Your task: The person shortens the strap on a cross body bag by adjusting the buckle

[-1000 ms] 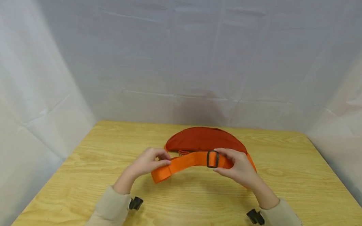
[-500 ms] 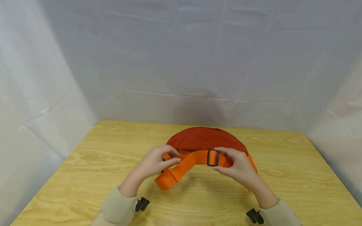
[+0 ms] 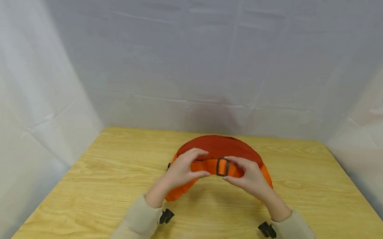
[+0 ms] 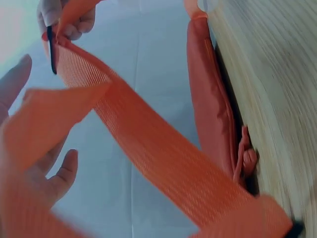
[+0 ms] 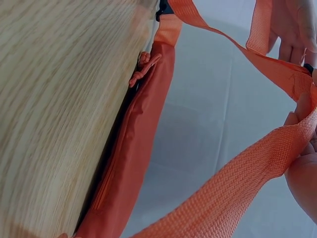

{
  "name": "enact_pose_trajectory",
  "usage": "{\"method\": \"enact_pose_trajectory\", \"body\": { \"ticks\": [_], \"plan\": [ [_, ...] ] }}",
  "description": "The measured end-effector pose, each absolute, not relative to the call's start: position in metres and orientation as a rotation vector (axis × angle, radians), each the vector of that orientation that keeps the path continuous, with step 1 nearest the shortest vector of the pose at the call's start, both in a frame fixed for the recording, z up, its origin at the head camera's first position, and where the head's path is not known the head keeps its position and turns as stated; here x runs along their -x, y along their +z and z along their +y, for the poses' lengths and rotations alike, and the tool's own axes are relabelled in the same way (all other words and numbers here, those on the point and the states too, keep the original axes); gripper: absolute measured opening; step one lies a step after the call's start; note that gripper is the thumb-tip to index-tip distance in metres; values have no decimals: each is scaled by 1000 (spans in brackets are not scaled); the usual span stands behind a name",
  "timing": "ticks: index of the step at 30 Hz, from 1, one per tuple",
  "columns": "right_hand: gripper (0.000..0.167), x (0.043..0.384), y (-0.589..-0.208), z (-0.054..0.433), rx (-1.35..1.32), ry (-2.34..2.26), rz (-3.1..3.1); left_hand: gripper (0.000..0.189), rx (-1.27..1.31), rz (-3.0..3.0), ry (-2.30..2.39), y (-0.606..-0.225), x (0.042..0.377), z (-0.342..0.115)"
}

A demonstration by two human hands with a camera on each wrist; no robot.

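A red waist bag (image 3: 222,146) lies on the table, and its orange webbing strap (image 3: 208,166) is lifted in front of it. My right hand (image 3: 251,176) pinches the strap at a black slide buckle (image 3: 222,167), thumb below and fingers above. My left hand (image 3: 181,170) hovers by the strap left of the buckle, its thumb and fingers spread apart around the webbing without pinching it. A loose strap end drops below the left hand. In the left wrist view, the strap (image 4: 163,139) runs from the right hand past the spread left fingers.
The bag rests on a wooden table (image 3: 104,176) near its back edge. White sheeting (image 3: 214,63) hangs behind and at both sides. A red cord pull (image 5: 143,69) hangs at the bag's zip. Black clips (image 3: 167,216) sit at both sleeve cuffs.
My left hand has let go of the strap's left part and moved right towards the buckle, opening its fingers. The loose end has dropped. My right hand keeps its hold, nearly still.
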State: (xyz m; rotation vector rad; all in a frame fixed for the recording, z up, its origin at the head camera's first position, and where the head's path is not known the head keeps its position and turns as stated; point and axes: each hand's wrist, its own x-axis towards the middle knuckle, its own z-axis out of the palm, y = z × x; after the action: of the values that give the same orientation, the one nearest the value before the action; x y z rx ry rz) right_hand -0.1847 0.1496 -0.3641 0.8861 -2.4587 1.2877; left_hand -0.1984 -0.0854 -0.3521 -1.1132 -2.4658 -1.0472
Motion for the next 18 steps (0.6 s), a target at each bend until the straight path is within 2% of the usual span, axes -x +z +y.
{"method": "enact_pose_trajectory", "body": {
  "ticks": [5,18],
  "plan": [
    [50,184,-365,149,-892,1272,-2456,61,1128,-2548,-1031,-353,200,-76],
    [51,181,-365,145,-968,1346,-2423,57,1271,-2494,-1096,-361,202,-67]
  ]
}}
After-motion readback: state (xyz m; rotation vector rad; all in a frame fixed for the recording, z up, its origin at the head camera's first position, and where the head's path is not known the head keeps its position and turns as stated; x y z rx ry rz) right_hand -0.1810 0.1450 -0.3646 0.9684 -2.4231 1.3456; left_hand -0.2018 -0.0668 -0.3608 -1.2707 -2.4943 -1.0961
